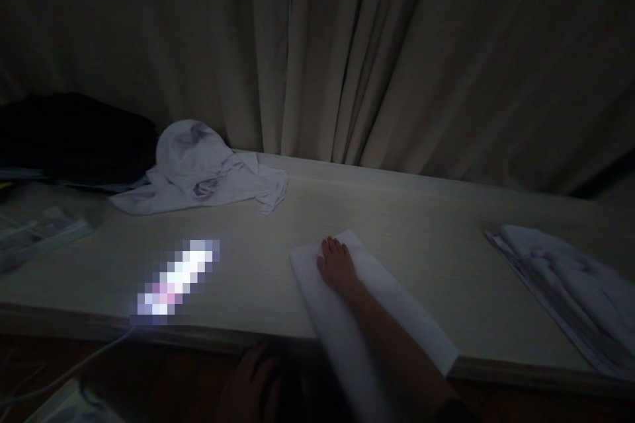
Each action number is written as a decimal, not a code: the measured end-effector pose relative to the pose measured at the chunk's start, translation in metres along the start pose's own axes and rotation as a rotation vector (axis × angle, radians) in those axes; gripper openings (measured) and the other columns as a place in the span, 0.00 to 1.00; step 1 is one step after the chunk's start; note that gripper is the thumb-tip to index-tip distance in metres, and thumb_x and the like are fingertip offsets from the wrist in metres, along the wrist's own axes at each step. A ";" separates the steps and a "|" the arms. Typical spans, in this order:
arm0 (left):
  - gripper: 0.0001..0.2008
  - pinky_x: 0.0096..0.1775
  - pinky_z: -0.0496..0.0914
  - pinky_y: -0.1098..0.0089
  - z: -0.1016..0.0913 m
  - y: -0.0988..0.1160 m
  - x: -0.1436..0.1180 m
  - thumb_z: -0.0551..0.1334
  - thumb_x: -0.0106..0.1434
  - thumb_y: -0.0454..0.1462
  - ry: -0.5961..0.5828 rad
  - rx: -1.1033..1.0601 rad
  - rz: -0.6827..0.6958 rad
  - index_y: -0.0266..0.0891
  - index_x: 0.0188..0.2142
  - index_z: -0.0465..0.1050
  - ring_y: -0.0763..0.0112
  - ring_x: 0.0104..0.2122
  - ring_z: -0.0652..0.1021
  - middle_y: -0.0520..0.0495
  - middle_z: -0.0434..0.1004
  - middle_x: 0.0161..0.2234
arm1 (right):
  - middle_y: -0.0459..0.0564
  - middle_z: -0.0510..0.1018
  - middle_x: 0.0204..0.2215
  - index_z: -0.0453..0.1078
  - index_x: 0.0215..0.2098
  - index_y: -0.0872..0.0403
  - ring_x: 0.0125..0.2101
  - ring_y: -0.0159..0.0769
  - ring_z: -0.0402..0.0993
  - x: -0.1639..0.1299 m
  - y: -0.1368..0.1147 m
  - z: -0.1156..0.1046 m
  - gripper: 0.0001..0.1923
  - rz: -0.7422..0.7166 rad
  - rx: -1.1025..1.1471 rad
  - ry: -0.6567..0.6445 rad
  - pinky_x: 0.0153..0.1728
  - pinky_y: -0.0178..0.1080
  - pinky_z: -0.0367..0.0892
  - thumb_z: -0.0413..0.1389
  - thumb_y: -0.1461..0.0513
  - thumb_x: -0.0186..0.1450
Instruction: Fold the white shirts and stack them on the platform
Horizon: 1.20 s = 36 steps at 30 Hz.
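The right hand (336, 266) lies flat, fingers spread, on a folded white cloth (357, 317) overhanging the desk (421, 238) front edge at 6 o'clock. The left hand (253, 380) hangs below that edge, loosely curled, grip unclear. Bare desk spreads toward 3 o'clock.

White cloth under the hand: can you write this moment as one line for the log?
right hand: flat on folded white cloth | left hand: below table edge, holding nothing visible | crumpled garment: back left | stack: right

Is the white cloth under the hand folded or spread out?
Folded. The white cloth lies as a narrow, straight-edged strip on the table, and the right hand rests flat on its far end.
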<state>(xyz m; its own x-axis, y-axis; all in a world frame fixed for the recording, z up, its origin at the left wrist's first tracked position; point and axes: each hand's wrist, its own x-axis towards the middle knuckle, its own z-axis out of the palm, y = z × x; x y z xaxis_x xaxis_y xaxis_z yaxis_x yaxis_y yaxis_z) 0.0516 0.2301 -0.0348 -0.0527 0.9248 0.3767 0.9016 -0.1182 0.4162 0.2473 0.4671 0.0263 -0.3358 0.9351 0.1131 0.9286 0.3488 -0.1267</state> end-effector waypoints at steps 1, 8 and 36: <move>0.13 0.45 0.74 0.57 0.001 0.002 0.000 0.58 0.55 0.44 0.002 0.000 -0.001 0.54 0.40 0.75 0.57 0.48 0.75 0.50 0.75 0.48 | 0.59 0.55 0.63 0.52 0.62 0.60 0.62 0.45 0.49 0.000 0.000 0.000 0.29 0.002 0.002 -0.003 0.60 0.48 0.42 0.38 0.55 0.66; 0.14 0.48 0.72 0.55 0.008 0.017 -0.004 0.57 0.55 0.41 0.003 0.002 -0.018 0.52 0.41 0.74 0.56 0.51 0.73 0.48 0.74 0.50 | 0.59 0.55 0.63 0.52 0.62 0.61 0.62 0.44 0.49 0.001 0.002 0.001 0.29 -0.013 0.014 -0.003 0.61 0.47 0.43 0.38 0.54 0.67; 0.22 0.58 0.59 0.56 -0.022 0.047 0.008 0.51 0.59 0.43 -0.206 -0.121 -0.229 0.43 0.50 0.71 0.57 0.56 0.66 0.45 0.69 0.55 | 0.61 0.58 0.60 0.60 0.57 0.58 0.60 0.47 0.52 -0.157 0.073 -0.056 0.24 0.110 0.151 0.310 0.58 0.52 0.55 0.43 0.56 0.66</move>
<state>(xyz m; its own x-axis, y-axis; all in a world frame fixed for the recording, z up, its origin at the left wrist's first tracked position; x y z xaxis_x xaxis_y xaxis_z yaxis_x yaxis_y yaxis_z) 0.0839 0.2237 0.0059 -0.1487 0.9846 0.0921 0.8184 0.0702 0.5704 0.3766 0.3417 0.0549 -0.1495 0.9123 0.3812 0.9150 0.2738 -0.2964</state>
